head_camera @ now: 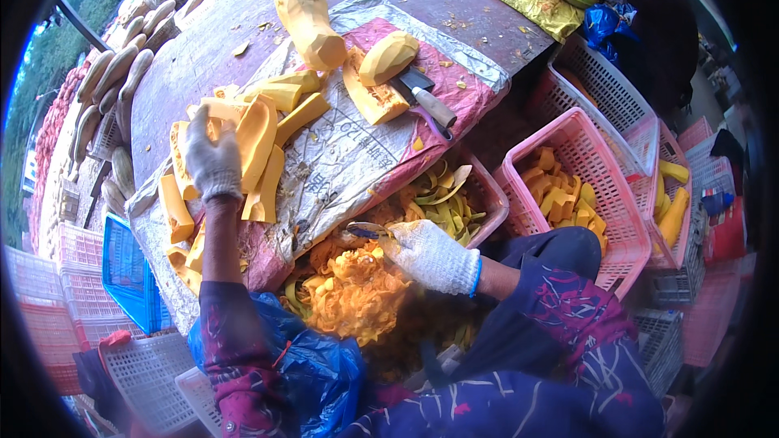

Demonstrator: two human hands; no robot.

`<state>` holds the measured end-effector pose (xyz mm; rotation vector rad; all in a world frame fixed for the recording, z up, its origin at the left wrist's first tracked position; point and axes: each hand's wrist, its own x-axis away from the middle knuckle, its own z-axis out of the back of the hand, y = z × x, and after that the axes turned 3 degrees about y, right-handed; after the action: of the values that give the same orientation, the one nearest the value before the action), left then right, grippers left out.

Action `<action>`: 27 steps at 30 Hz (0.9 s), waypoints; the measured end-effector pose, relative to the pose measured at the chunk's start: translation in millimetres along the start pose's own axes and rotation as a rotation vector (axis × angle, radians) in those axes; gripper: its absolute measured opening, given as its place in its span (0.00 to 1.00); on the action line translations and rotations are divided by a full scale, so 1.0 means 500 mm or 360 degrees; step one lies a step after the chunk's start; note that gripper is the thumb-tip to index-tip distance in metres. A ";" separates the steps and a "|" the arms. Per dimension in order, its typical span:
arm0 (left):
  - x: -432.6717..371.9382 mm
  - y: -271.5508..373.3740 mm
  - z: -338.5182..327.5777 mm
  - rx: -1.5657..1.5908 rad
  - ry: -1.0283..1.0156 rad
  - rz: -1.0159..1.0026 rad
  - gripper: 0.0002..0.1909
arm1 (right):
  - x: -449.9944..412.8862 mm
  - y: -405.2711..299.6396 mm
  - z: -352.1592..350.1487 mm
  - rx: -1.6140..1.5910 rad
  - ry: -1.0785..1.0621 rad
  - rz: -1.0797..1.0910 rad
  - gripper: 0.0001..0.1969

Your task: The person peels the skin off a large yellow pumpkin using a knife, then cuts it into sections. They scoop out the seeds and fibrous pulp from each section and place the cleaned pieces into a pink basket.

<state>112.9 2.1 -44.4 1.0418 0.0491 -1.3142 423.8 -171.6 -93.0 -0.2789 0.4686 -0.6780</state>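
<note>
My left hand (pixel 213 155), in a pale work glove, rests fingers forward on a pile of peeled pumpkin pieces (pixel 257 128). Its palm faces down, so whether it grips a piece is hidden. In my gloved right hand (pixel 433 258) is a metal scraping tool (pixel 367 230), probably a spoon, held over stringy orange pumpkin pulp and seeds (pixel 356 292). A whole peeled pumpkin (pixel 307 15) lies at the back of the sacking. Near it, a short peeled chunk (pixel 388 58) leans on a halved piece (pixel 372 94) with its seed cavity showing.
A cleaver (pixel 433 97) and a purple-handled peeler (pixel 431 123) lie by the sacking's right edge (pixel 487 88). Green peelings (pixel 450 201) fill a crate below. A pink crate (pixel 614 225) holds cut chunks. Another person (pixel 657 30) handles a pumpkin at far right. Unpeeled pumpkins (pixel 112 76) line the left.
</note>
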 end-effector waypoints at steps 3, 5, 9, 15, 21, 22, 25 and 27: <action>0.034 0.145 -0.168 -0.0137 -0.0442 -0.0642 0.33 | 0.007 -0.001 0.010 0.0004 -0.0068 -0.0095 0.10; 0.045 0.231 -0.280 -0.0282 -0.0690 -0.0723 0.40 | 0.008 -0.001 0.016 -0.0071 -0.0054 -0.0165 0.10; 0.044 0.319 -0.420 -0.0628 -0.0948 -0.0715 0.39 | 0.007 -0.003 0.023 -0.0148 0.0068 -0.0254 0.11; 0.018 0.322 -0.504 -0.0793 -0.0969 -0.0780 0.36 | 0.012 -0.006 0.033 -0.0388 0.0031 -0.0361 0.12; -0.010 0.285 -0.525 -0.0593 -0.0801 -0.0821 0.24 | 0.009 -0.009 0.037 -0.0799 0.0048 -0.0752 0.14; -0.016 0.283 -0.525 -0.0549 -0.0815 -0.0762 0.23 | 0.008 -0.010 0.037 -0.0806 0.0021 -0.0804 0.14; -0.035 0.279 -0.514 -0.0354 -0.0795 -0.0482 0.24 | 0.004 -0.011 0.038 -0.0762 0.0043 -0.0749 0.13; -0.044 0.272 -0.487 0.0124 -0.0762 -0.0273 0.25 | 0.000 -0.009 0.037 -0.0822 0.0167 -0.0734 0.12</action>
<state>338.4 161.2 -90.8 0.7762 -0.2805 -1.7044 430.5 -172.9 -75.4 -0.8597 0.6872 -1.0189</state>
